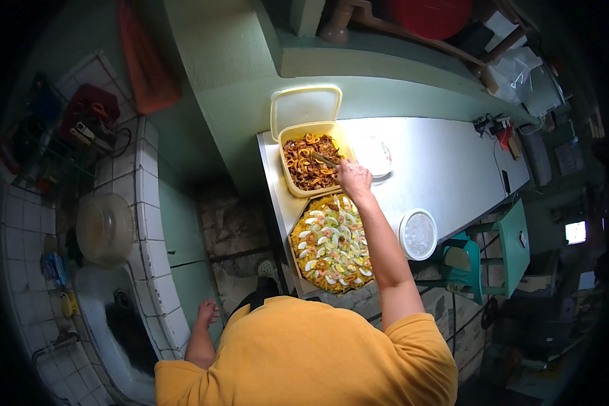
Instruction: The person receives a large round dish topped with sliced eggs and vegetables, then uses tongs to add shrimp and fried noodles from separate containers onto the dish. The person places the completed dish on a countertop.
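Observation:
My right hand (354, 178) reaches over a pale yellow plastic container (292, 183) and is closed on a slim, spoon-like utensil (326, 160). The utensil's far end is down in dark brown cooked food with ring-shaped pieces (310, 169). Upright behind the container leans its lid (306, 109). Just in front lies a big platter of yellow noodles (331, 243), topped with sliced boiled egg, shrimp and chopped greens; my right forearm passes over its right edge. Down at my left side, beside the tiled counter, hangs my left hand (208, 311), fingers curled with nothing visible in them.
A white table (440, 155) stands against the green wall. On it are a clear-lidded tub (379, 157) and a round white-rimmed tub (418, 235). Green plastic stools (514, 247) stand at the right. To the left, a tiled counter (152, 230) holds a sink (101, 318) and a basin (105, 230).

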